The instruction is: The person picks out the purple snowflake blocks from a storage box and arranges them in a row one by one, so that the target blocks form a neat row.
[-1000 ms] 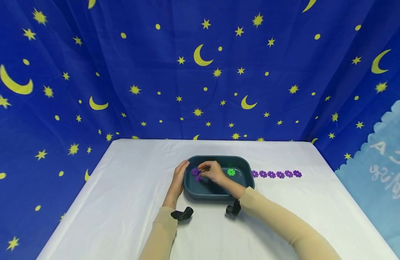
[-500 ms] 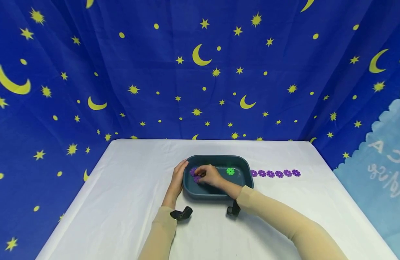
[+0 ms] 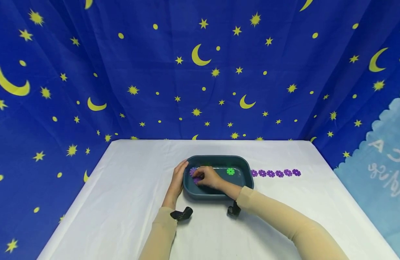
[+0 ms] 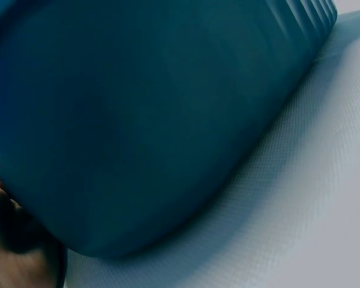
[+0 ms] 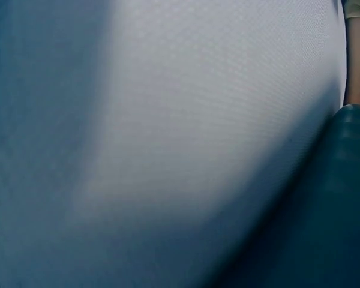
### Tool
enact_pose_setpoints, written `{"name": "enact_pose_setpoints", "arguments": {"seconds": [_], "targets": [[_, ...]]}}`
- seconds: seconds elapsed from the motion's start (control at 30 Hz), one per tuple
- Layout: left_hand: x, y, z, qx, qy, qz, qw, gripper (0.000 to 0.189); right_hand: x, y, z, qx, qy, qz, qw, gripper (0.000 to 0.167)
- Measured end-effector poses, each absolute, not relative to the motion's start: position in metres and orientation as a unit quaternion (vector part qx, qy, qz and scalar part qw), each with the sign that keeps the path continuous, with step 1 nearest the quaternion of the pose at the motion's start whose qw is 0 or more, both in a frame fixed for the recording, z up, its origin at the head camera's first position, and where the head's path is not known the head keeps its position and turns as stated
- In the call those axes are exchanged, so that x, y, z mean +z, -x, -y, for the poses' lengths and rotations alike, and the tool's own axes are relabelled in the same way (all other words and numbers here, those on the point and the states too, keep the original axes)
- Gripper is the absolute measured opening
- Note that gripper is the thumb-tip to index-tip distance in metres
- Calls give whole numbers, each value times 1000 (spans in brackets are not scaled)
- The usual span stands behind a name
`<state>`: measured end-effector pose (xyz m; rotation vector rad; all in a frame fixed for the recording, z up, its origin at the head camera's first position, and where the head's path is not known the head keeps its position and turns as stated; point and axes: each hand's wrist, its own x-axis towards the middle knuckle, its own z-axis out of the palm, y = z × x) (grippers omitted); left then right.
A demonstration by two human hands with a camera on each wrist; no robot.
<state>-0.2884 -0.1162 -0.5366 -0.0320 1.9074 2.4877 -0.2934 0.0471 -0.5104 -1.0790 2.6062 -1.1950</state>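
Note:
In the head view a dark teal tray (image 3: 216,196) stands on the white table. My left hand (image 3: 177,179) rests along its left end, fingers fairly straight against the outer wall. The left wrist view shows that teal wall (image 4: 144,120) up close. Inside the tray, my right hand (image 3: 210,177) reaches to the left end, thumb and fingertips pinching a purple flower-shaped disc (image 3: 196,180), which they partly cover. Just beyond the fingertips lies another purple disc (image 3: 192,172). A bright green disc (image 3: 230,171) of the same shape lies in the tray's right half.
Several purple discs (image 3: 271,173) form a straight row on the table, running right from the tray's right wall. Behind the white table (image 3: 138,173) hangs a blue cloth (image 3: 174,79) with yellow moons and stars. The right wrist view catches the tray's outer side (image 5: 324,222).
My right hand has lowered toward the tray floor, its fingers coming down onto the nearer purple disc. The left hand stays against the tray, and the row of discs is unchanged.

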Motion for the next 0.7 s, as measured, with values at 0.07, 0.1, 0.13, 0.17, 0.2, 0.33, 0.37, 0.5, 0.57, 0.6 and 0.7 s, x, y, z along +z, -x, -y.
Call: {"name": "enact_pose_setpoints", "arguments": {"seconds": [0.07,0.1,0.13,0.17,0.2,0.33,0.37,0.5,0.57,0.6,0.7], "targets": [[-537,288,116,791,8,-611,3,48,-511,293,-47,-382,355,-853,32,25],[-537,289,116,793,9,-609,3,47,-511,293,-47,-382,353,-854,31,25],[-537,289,116,794,8,-608,4,47,-510,293,-47,-380,352,-855,29,24],[-536,288,116,794,7,-608,5,47,-510,293,-47,-381,350,-855,27,24],[-536,288,116,793,7,-610,7,47,-510,293,-48,-384,347,-855,25,23],[-535,288,117,790,11,-613,13,44,-506,294,-49,-414,322,-851,20,23],[-535,289,117,788,11,-615,15,44,-505,294,-49,-424,316,-849,18,23],[-533,289,118,785,10,-619,23,43,-501,294,-51,-456,298,-839,2,24],[-532,289,119,786,8,-618,27,42,-498,294,-53,-470,292,-833,-1,24],[-532,289,119,788,9,-615,29,42,-496,293,-53,-476,289,-830,-2,25],[-533,289,119,791,16,-610,30,42,-490,291,-57,-488,278,-827,-2,27]]}}
